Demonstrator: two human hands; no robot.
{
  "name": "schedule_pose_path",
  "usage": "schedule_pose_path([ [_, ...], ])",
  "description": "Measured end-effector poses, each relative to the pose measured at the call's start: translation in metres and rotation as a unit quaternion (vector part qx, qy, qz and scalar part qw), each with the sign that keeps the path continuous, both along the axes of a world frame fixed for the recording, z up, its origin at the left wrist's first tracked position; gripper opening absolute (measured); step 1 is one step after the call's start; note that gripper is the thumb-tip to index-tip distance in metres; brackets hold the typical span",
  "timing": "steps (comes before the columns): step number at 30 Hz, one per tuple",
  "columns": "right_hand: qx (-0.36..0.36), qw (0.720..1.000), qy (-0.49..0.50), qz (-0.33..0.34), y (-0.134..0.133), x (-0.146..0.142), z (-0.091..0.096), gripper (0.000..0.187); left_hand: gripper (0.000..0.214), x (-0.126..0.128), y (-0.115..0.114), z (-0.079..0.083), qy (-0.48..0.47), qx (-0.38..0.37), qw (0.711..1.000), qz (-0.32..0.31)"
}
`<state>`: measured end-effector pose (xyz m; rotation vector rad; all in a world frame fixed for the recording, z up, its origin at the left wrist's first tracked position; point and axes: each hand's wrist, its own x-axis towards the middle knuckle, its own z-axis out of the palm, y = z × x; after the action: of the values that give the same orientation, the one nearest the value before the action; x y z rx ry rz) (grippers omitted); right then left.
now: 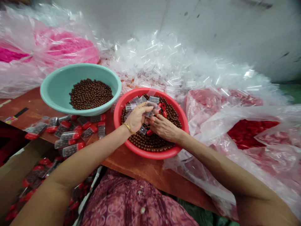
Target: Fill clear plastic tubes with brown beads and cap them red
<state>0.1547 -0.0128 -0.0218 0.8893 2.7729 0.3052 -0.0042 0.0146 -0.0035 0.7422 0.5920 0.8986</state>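
My left hand [137,118] holds a clear bottle [150,106] over the red basin [152,155] of brown beads [175,120], probably to catch spills; right hand [164,128] alongside, can't tell its grip.

Pink-filled bag [67,44], stained grey wall [211,28]

Reddish-brown tabletop [131,163], bare strip along front edge. On it: teal basin [53,89] at L, red basin [150,155] approx. mid. Clear bottles w/ red caps [70,135] lie loosely in front of teal basin — some touching. Behind — big heap of clear containers [160,66], pink-filled bag [68,47] rear L, plastic bags w/ red contents [207,135] at R.
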Motion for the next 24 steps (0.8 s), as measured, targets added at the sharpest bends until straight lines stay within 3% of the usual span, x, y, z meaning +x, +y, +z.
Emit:
schedule_pose_path([
  [2,-0.028,0.996,0.035,-0.079,-0.001,0.006,0.006,0.02,0.019,0.0,0.0,-0.002,-0.005,0.01,1.0,-0.009],
  [4,-0.062,0.97,0.101,-0.211,-0.001,0.013,0.014,0.018,0.02,0.0,0.0,-0.003,-0.006,0.021,1.0,-0.022],
  [6,-0.074,0.92,0.208,-0.325,-0.001,0.019,0.021,0.019,0.022,0.0,-0.001,-0.003,0.006,0.028,0.999,-0.038],
  [9,-0.052,0.846,0.367,-0.385,-0.001,0.019,0.03,0.016,0.023,0.001,-0.004,-0.002,0.049,0.035,0.997,-0.058],
  [10,-0.03,0.835,0.394,-0.383,-0.001,0.017,0.033,0.016,0.023,0.002,-0.006,-0.002,0.068,0.04,0.995,-0.061],
  [12,0.028,0.841,0.405,-0.356,-0.001,0.011,0.035,0.016,0.022,0.003,-0.008,-0.002,0.103,0.057,0.991,-0.064],
  [17,0.126,0.905,0.336,-0.226,-0.005,0.0,0.032,0.031,0.02,0.005,-0.01,-0.004,0.13,0.09,0.986,-0.049],
  [20,0.146,0.915,0.329,-0.181,-0.008,0.0,0.026,0.039,0.017,0.006,-0.01,-0.005,0.144,0.105,0.983,-0.042],
  [24,0.109,0.928,0.331,-0.135,-0.012,0.007,0.025,0.049,0.015,0.007,-0.012,-0.004,0.217,0.152,0.964,-0.016],
])
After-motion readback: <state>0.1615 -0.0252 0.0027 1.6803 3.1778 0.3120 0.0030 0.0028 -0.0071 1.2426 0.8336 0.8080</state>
